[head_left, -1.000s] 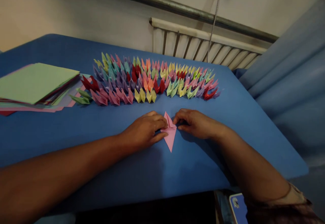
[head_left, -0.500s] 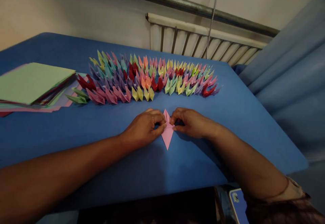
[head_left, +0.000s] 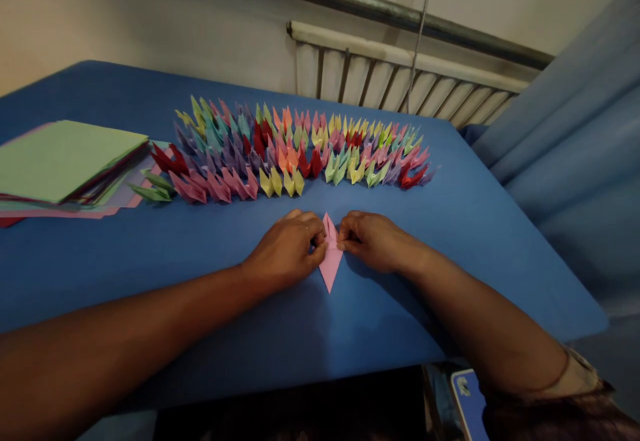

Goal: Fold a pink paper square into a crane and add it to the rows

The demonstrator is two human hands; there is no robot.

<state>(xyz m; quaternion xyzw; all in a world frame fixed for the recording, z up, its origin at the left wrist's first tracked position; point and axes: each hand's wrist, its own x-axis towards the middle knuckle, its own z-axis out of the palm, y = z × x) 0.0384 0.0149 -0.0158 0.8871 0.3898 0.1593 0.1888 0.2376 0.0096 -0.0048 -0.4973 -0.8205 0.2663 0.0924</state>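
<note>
A pink folded origami paper (head_left: 331, 266), shaped like a narrow diamond, lies on the blue table with one point toward me and the other away. My left hand (head_left: 295, 244) pinches its left edge near the middle between thumb and fingers. On the opposite edge, my right hand (head_left: 370, 239) pinches it the same way, the thumb lying close to a crease across the middle. My fingers hide parts of both side edges.
Rows of folded paper cranes (head_left: 273, 184) in many colours stand beyond my hands. A stack of coloured paper sheets (head_left: 75, 161) lies at the left on the blue table (head_left: 475, 247). Behind are a radiator (head_left: 380, 77) and, at the right, a blue curtain (head_left: 575, 134).
Both hands keep their pinch on the pink paper. My right thumb and fingers have drawn closer together at its right edge, and my left fingers have shifted slightly.
</note>
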